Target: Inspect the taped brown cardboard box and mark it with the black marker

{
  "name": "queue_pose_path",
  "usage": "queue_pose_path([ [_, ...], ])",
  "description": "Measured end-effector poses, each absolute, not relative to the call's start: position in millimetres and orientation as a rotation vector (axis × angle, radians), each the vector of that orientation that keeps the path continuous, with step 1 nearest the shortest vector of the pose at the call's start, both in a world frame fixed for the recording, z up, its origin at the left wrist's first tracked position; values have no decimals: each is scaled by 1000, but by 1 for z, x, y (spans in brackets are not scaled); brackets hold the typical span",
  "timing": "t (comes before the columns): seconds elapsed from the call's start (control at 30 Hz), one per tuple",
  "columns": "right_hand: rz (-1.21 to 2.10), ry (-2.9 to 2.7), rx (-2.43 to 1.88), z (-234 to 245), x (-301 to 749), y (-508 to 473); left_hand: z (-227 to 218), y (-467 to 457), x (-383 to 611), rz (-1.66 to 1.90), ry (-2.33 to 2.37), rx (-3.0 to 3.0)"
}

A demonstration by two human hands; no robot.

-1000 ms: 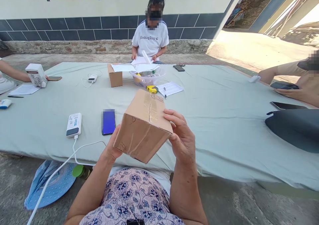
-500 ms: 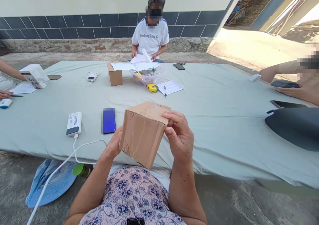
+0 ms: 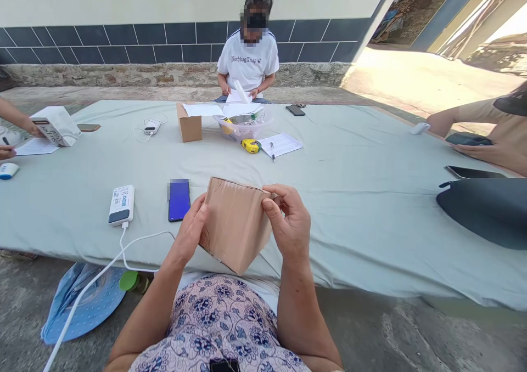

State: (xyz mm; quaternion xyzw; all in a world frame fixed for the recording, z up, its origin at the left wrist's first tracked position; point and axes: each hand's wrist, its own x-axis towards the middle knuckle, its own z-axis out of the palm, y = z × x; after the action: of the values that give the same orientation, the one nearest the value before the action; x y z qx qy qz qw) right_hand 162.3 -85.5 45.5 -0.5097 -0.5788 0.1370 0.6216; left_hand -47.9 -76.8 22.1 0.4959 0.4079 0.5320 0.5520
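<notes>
The left hand (image 3: pixel 190 230) and right hand (image 3: pixel 289 222), fingers partly curled, grip opposite sides of a cardboard box (image 3: pixel 235 225), with a smartphone (image 3: pixel 179 199) just beyond the left hand.

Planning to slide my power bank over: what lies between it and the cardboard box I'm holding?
The head view shows a blue-screened smartphone lying on the cloth between the power bank and the box.

- long low table (image 3: pixel 354 224), covered by pale green cloth
- white power bank (image 3: pixel 121 205) with cable
- phone (image 3: pixel 179 200) with blue screen
- yellow tape measure (image 3: pixel 251 146)
- clear plastic bowl (image 3: pixel 242 128)
- small cardboard box (image 3: pixel 189 122)
- paper sheet (image 3: pixel 281 145)
</notes>
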Motion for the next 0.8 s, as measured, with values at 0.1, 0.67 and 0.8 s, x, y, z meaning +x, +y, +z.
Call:
queue_pose_path([
  [0.1, 285, -1362, -1165, 49, 155, -87, 37, -91, -48, 1352, 1026, 1342],
  [0.67, 334, -1518, -1119, 53, 141, -90, 55, -104, -51, 1472, 1193, 1773],
  [0.8, 355, -1461, -1233, 43, 158, -81, 54, -103, -52, 1525, 1160, 1666],
])
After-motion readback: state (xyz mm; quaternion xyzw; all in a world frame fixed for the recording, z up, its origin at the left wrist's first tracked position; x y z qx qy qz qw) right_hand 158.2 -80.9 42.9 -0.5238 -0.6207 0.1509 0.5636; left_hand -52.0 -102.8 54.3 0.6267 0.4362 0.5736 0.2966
